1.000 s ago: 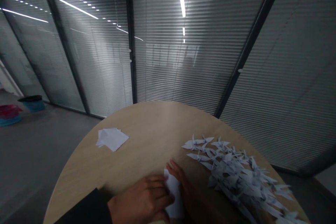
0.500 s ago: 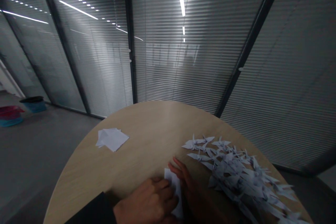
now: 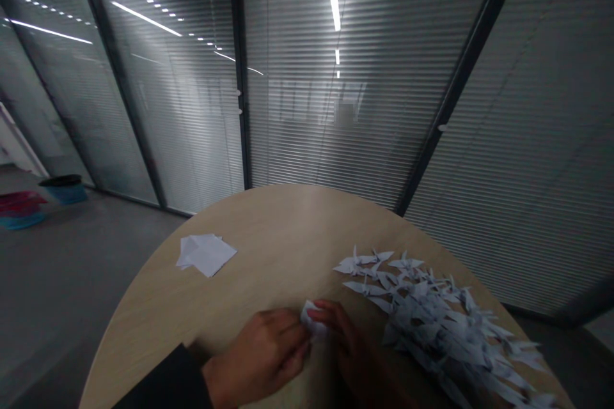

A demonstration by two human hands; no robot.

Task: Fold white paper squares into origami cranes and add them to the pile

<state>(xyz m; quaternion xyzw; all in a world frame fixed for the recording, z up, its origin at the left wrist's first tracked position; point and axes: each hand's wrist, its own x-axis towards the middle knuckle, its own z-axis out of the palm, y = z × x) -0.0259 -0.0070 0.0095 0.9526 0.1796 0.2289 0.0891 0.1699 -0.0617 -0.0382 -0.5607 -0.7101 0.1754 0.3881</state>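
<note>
A small folded piece of white paper [image 3: 311, 322] is between my two hands, low in the middle of the view, over the near part of the table. My left hand [image 3: 263, 353] is closed, its fingertips pinching the paper's left edge. From the right, my right hand [image 3: 346, 340] grips the paper with its fingers bent over the upper right side. Part of the paper is hidden behind the fingers. Just right of my right hand lies a large pile of folded white paper cranes [image 3: 432, 316].
A short stack of white paper sheets [image 3: 209, 255] lies on the left of the round wooden table [image 3: 288, 230]. Beyond the table stands a glass wall with blinds [image 3: 307, 147]. Two bins, one black-topped [image 3: 67, 193] and one red-topped [image 3: 22, 214], stand on the floor at the left.
The paper was a long strip under my hands and now shows as a shorter, folded piece. My left hand has shifted slightly left, and my right fingers have bent onto the paper.
</note>
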